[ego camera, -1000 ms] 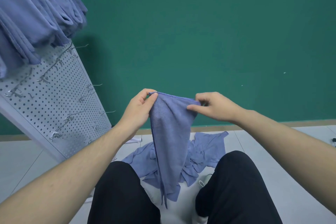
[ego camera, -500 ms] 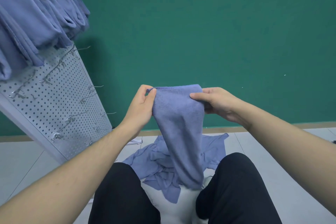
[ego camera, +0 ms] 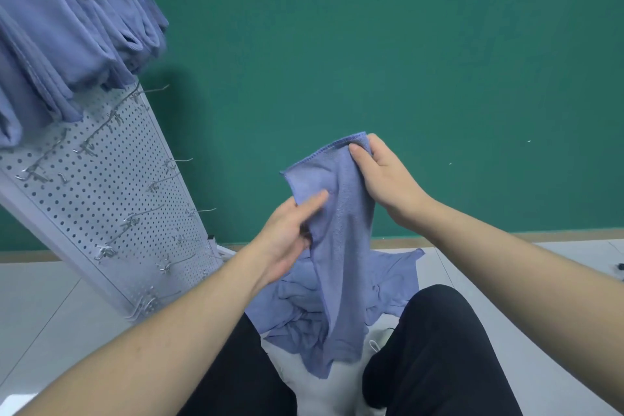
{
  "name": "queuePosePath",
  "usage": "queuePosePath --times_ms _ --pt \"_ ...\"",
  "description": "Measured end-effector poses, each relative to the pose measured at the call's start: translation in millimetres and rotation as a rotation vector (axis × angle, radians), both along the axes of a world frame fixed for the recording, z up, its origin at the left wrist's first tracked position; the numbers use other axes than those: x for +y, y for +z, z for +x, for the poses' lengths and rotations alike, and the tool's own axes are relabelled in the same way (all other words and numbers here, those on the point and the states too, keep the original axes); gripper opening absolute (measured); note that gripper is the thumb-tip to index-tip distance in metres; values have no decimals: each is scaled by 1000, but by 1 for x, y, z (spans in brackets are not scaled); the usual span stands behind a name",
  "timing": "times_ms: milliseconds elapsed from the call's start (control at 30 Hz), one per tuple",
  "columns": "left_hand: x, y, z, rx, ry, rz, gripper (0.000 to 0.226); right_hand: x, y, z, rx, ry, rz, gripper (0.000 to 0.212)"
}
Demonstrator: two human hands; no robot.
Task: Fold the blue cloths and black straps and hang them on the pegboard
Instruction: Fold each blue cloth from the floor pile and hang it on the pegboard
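Note:
A blue cloth (ego camera: 341,246) hangs in front of me, folded lengthwise. My right hand (ego camera: 381,179) pinches its top corner between thumb and fingers. My left hand (ego camera: 290,233) is lower on the cloth's left side, thumb on the front and fingers curled behind the fabric. A heap of loose blue cloths (ego camera: 381,290) lies on the floor between my knees. The white pegboard (ego camera: 101,199) leans at the left, with several folded blue cloths (ego camera: 67,30) hanging on its upper hooks. No black strap is in view.
Bare metal hooks (ego camera: 172,162) stick out of the pegboard's lower rows. A green wall (ego camera: 405,44) stands behind, grey floor tiles (ego camera: 40,307) lie below. My black trouser legs (ego camera: 439,348) frame the heap. A small dark object (ego camera: 618,266) lies at the far right.
My left hand let go of the cloth's top corner and dropped to its left side lower down. My right hand lifted its corner higher and to the right.

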State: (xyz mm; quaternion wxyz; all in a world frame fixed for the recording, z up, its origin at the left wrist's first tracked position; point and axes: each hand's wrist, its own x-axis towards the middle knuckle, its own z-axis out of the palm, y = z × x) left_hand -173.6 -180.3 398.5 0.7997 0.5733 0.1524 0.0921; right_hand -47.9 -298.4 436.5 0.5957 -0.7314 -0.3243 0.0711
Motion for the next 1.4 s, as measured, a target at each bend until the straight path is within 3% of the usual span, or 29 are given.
queuePosePath --times_ms 133,267,433,533,667,767,867,1033,1167,1300,1333,1400 --pt "-4 -10 1 -17 100 197 23 -1 1 6 77 -94 -41 23" --pt "-7 -1 6 -56 139 304 23 -4 -6 11 401 -111 18 30" --pt "-15 7 17 -63 200 125 18 -11 -11 2 858 128 193 56" --pt "-12 12 22 -62 266 22 17 -21 -24 -1 797 276 177 56" --pt "-2 15 26 -61 340 -31 19 -32 -40 -12 547 370 -61 33" --pt "6 11 27 -26 423 17 16 -32 -43 -16 324 234 -134 21" --pt "12 5 25 29 529 140 15 -28 -39 -17 224 70 -122 10" --pt "15 8 22 19 531 223 23 -21 -37 -26 231 16 -14 11" --pt "7 6 14 18 248 -67 40 -12 -31 -27 400 40 145 12" --pt "-6 -19 4 -16 60 -72 49 -6 -22 -21 583 -17 217 18" --pt "-9 -23 2 -30 31 -55 49 -6 -21 -18 597 -35 221 17" --pt "-14 -23 0 -61 20 33 28 -6 -21 -13 593 -69 212 15"
